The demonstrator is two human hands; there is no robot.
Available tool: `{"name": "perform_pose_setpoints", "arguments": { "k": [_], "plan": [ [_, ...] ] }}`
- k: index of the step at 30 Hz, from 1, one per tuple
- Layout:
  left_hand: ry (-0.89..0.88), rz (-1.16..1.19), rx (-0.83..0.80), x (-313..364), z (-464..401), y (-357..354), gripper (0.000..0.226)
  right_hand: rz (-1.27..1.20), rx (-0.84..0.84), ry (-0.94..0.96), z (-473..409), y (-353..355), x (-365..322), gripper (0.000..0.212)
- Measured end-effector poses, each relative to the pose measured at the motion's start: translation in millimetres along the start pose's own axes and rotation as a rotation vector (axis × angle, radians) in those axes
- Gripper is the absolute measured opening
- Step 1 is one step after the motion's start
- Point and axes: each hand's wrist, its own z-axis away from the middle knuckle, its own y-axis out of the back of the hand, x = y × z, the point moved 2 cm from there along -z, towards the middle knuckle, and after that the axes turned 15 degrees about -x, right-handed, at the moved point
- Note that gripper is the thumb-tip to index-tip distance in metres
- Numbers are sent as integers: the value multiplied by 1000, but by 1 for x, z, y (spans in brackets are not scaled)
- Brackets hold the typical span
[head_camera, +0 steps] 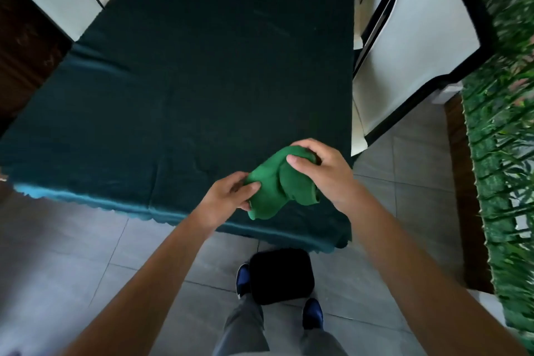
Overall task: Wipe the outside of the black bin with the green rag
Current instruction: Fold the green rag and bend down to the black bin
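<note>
Together, left hand (228,196) and right hand (323,170) grip the bunched green rag (274,188) above the black bin (281,276).

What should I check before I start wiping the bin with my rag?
1. Rag held tight: ok. The left hand and right hand both grip the green rag.
2. Rag bunched up, ready to wipe: ok.
3. Bin in sight: ok. The black bin stands on the floor between your shoes.
4. Rag touching the bin: not ok; it is up over the table edge.
5. Bin's outside dirty: cannot tell, too dark.
</note>
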Motion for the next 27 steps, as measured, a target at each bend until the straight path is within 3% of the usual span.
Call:
{"name": "perform_pose_setpoints", "arguments": {
  "k": [4, 8, 12, 15, 19, 24, 27],
  "plan": [
    [-28, -90, 109, 1, 32, -53, 26, -41, -118, 85, 35, 7, -8, 25],
    [-116, -157, 211, 8, 54, -104, 35, -72, -104, 51, 84, 29, 3, 32],
    [-154, -117, 157, 18, 72, -145, 31, 96, -107, -18, 133, 53, 18, 32],
    [-198, -29, 60, 27, 83, -167, 26, 5, -83, -65, 160, 57, 27, 38],
    [-239, 124, -65, 37, 96, -192, 33, -242, -28, -132, 189, 39, 41, 46],
    [-266, 154, -101, 37, 133, -202, 53, -867, -316, -169, 233, -31, 55, 67],
    [-269, 124, -109, 22, 165, -197, 60, -967, -318, -103, 251, -73, 56, 74]
  ]
}}
